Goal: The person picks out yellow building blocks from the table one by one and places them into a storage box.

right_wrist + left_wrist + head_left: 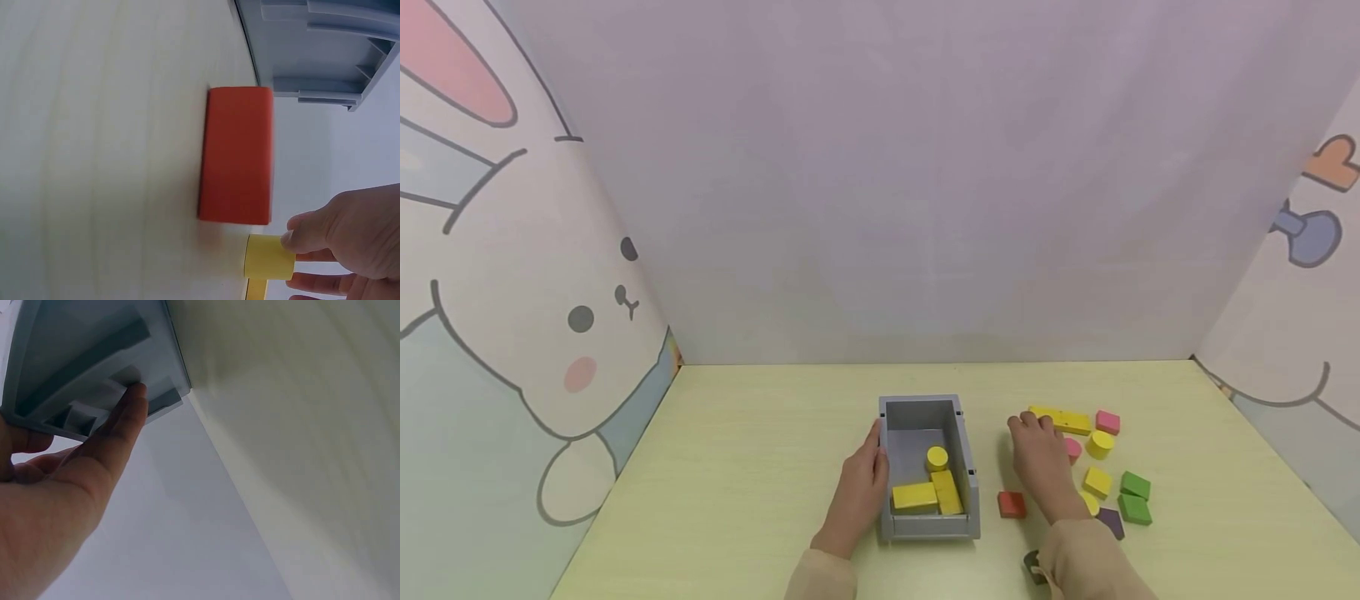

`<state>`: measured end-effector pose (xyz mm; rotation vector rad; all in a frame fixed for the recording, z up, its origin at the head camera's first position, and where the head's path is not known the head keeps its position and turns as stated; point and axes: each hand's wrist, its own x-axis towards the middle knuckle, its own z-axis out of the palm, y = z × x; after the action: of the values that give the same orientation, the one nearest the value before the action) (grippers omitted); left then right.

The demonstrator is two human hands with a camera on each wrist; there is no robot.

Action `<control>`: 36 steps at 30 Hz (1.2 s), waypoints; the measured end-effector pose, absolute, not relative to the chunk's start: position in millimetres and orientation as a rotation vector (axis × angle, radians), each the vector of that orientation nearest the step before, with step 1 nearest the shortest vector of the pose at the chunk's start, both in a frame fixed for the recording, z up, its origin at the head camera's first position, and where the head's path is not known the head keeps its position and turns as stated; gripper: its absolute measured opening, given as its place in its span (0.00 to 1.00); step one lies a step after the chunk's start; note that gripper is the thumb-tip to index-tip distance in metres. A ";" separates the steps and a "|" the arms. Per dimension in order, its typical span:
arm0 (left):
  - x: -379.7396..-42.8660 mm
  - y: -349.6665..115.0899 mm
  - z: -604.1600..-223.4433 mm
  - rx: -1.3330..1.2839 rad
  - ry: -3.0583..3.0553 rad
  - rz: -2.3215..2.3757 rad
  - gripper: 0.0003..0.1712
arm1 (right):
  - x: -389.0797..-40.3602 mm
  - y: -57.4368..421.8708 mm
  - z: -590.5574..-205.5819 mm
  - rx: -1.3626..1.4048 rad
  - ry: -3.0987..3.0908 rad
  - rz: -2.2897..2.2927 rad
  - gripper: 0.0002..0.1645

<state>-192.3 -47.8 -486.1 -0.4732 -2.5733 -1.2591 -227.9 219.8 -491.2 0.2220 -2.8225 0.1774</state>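
A grey plastic bin (968, 433) stands on the table with two yellow rectangular blocks (914, 496) and a yellow cylinder (937, 457) inside. My left hand (856, 487) holds the bin's left wall, its thumb and fingers at the rim. To the right of the bin, my right hand (1043, 462) reaches over the loose blocks with fingers bent down. In the right wrist view its thumb and fingers pinch a yellow cylindrical block (269, 257), which the hand hides in the head view. A red block (1012, 505) lies between the bin and my right forearm.
Beyond the right hand are a long yellow block (1075, 423), a pink block (1107, 422) and another yellow cylinder (1101, 444). Green blocks (1135, 509), a yellow block (1097, 482) and a dark purple block (1110, 523) lie nearer. A curtain (925, 208) hangs behind the table.
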 end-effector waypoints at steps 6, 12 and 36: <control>-192.6 -48.0 -487.1 -0.488 -2.553 -1.256 0.25 | -227.6 220.9 -492.4 0.230 -2.816 0.178 0.17; -191.6 -48.2 -484.6 -0.467 -2.584 -1.287 0.26 | -228.3 222.0 -492.7 0.240 -2.807 0.191 0.16; -189.5 -48.0 -482.6 -0.479 -2.561 -1.311 0.26 | -225.1 217.4 -483.2 0.291 -2.706 0.232 0.15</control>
<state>-189.5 -48.0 -482.6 -0.4794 -2.5613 -1.3114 -225.1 217.4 -483.2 0.2905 -2.7063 0.2316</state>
